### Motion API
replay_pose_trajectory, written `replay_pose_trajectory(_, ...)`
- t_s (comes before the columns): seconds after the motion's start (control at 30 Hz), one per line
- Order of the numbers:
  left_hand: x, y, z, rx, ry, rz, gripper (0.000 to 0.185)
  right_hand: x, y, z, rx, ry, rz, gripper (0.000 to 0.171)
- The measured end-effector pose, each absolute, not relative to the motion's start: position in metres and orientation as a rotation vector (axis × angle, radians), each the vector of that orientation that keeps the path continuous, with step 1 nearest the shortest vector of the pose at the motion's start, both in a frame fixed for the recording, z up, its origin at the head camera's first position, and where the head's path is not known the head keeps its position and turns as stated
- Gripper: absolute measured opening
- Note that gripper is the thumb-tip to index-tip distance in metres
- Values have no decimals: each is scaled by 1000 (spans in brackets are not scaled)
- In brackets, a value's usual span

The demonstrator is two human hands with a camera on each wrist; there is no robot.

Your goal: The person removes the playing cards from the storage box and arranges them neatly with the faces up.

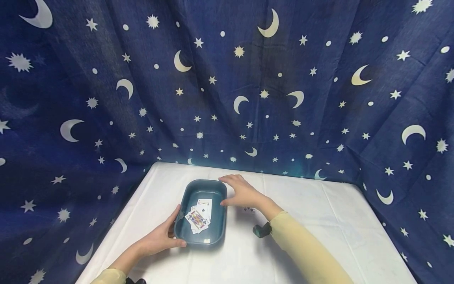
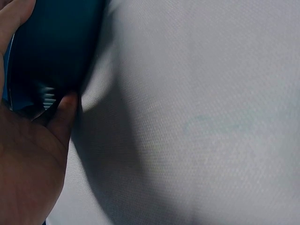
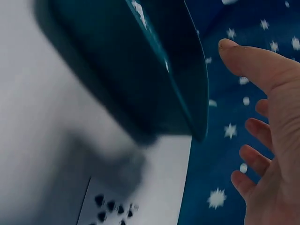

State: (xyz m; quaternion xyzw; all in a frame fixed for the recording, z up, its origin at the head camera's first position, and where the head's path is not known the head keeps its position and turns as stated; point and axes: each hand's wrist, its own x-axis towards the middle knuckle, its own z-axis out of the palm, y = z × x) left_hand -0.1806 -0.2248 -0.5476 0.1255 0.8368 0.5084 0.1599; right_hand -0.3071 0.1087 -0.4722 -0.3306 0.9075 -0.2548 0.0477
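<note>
A white cloth covers the tabletop [image 1: 319,221]. Behind it, from nine round to three o'clock, hangs a dark blue curtain [image 1: 227,86] printed with pale moons, stars and dots.

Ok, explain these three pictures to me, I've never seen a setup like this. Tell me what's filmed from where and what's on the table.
No machine here: a person works with two bare hands and wears three cameras. The big picture comes from a camera on the head, looking down at a table under a white cloth, with a blue curtain of moons and stars behind. The other two come from cameras strapped to the wrists, so they show each hand very close and blurred.

On the cloth stands a teal tray with a few playing cards lying face up inside. The left hand grips the tray's near left edge. The right hand is beside the tray's far right corner with its fingers spread; whether they touch it is unclear. One more card lies on the cloth under that hand.
</note>
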Motion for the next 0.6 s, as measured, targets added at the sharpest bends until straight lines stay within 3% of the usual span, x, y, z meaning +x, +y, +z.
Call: replay_pose_trajectory(0.6,-182,-226,-551,358,2395,1423,127,-295,31,-488,-1318,2623,-203,88)
